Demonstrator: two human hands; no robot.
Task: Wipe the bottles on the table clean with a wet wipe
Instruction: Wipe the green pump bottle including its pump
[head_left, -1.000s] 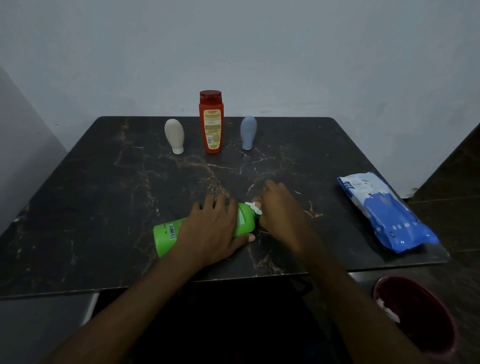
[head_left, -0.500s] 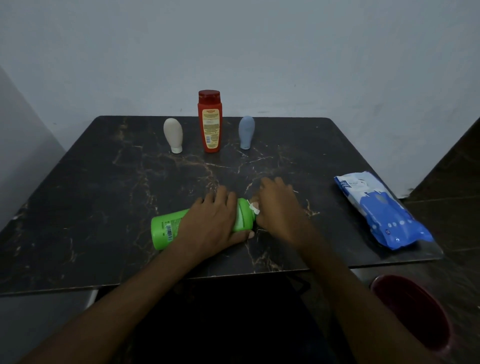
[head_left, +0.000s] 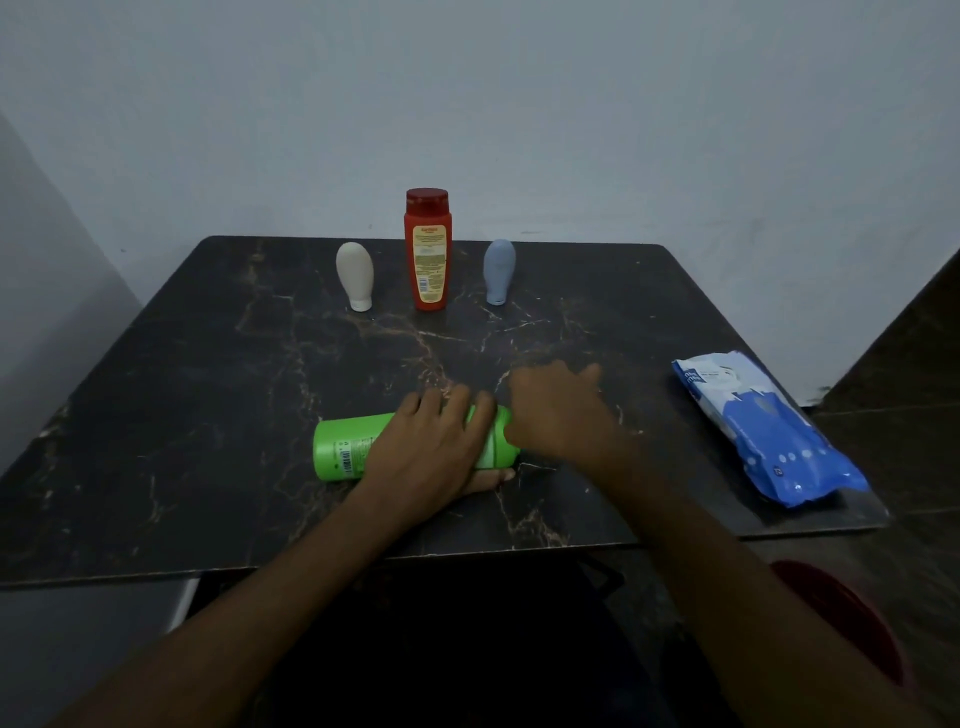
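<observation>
A green bottle (head_left: 348, 449) lies on its side near the front of the dark marble table (head_left: 208, 389). My left hand (head_left: 431, 447) grips its middle, fingers curled over the top and thumb underneath. My right hand (head_left: 556, 410) is blurred and sits against the bottle's cap end on the right. The wet wipe it held earlier is hidden under it. At the back stand three more bottles: a cream one (head_left: 355, 275), a tall red one (head_left: 427, 254) and a blue-grey one (head_left: 498, 270).
A blue and white pack of wet wipes (head_left: 763, 431) lies at the table's right edge. A red bin (head_left: 841, 623) stands on the floor below the front right corner. A pale wall is close behind the table.
My right hand has slid up over the bottle's cap end, and the white wipe seen at its fingertips no longer shows. My left hand keeps its grip on the bottle.
</observation>
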